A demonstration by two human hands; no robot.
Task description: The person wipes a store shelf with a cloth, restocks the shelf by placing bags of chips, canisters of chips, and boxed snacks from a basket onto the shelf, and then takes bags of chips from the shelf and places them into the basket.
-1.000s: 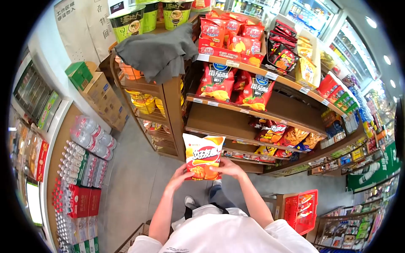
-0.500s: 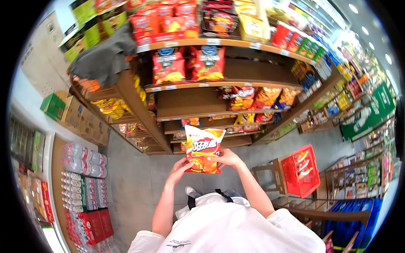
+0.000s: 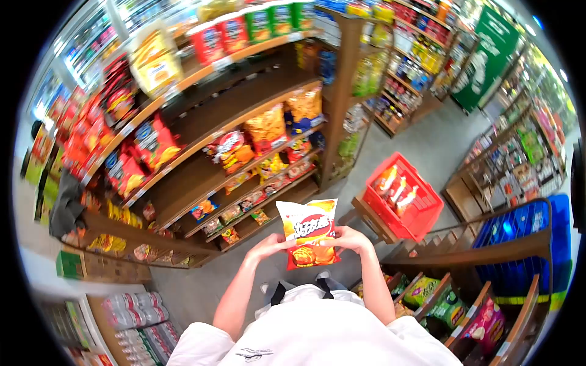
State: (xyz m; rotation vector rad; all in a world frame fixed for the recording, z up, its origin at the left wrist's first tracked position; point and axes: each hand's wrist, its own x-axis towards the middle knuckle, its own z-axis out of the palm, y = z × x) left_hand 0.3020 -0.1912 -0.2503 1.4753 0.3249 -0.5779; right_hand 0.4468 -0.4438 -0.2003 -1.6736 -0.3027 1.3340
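Observation:
A white, red and orange snack bag (image 3: 312,235) is held upright in front of my body, printed side facing me. My left hand (image 3: 271,246) grips its left edge, with the thumb on the front. On the opposite edge, my right hand (image 3: 352,240) holds it the same way. The fingers behind the bag are hidden. To the right of the bag, a red shopping basket (image 3: 421,222) with several orange-and-white packs (image 3: 395,194) in it rests on a wooden stool (image 3: 370,216).
Ahead and left stands a wooden shelf unit (image 3: 201,143) with several snack bags. At lower right is a rack with green and purple bags (image 3: 450,308), near blue crates (image 3: 510,229). Shrink-wrapped bottles (image 3: 137,311) are stacked at lower left. Grey floor (image 3: 201,293) surrounds my feet.
My view and body have turned right, so the shelf has shifted left and the basket lies nearer the middle. Both hands still hold the snack bag; my left hand sits higher on its edge.

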